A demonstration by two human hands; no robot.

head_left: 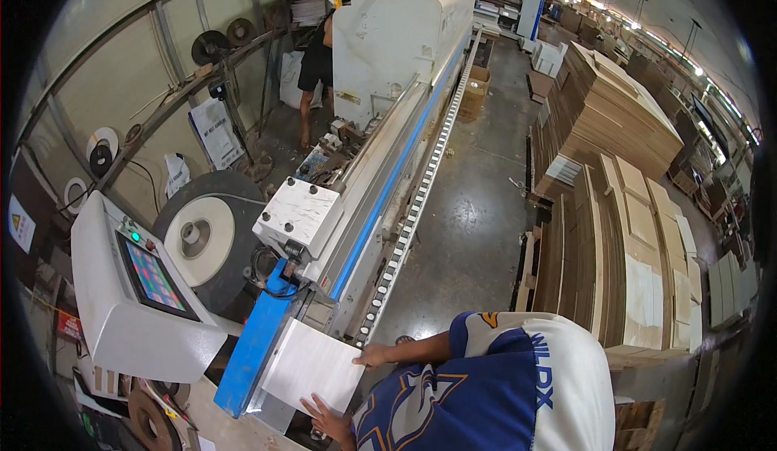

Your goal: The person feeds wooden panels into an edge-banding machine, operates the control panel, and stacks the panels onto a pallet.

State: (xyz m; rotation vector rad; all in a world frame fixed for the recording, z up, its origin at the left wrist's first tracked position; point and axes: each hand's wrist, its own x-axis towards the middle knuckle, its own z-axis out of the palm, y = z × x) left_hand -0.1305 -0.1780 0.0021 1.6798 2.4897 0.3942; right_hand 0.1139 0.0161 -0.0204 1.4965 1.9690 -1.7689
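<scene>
**White panel at the near end of the edge machine**

Both hands on a white panel [312, 366] lying flat at the near end of a long white machine [388, 87]. Right hand [374, 357] pressed on the panel's right edge, fingers extended and flat, not curled around it. Left hand [325, 416] at the panel's near corner, fingers spread open on the surface. Panel's left side against a blue guide rail [252, 350]. Just left of that, a large reel of white edge tape [202, 237] and a white control box with a lit touchscreen [152, 277]. Along the machine's right side, a studded conveyor track [413, 208] running far. Right across the concrete floor [477, 208], stacks of brown boards [615, 232]. Far left, another person [316, 63] standing beside the machine.
</scene>
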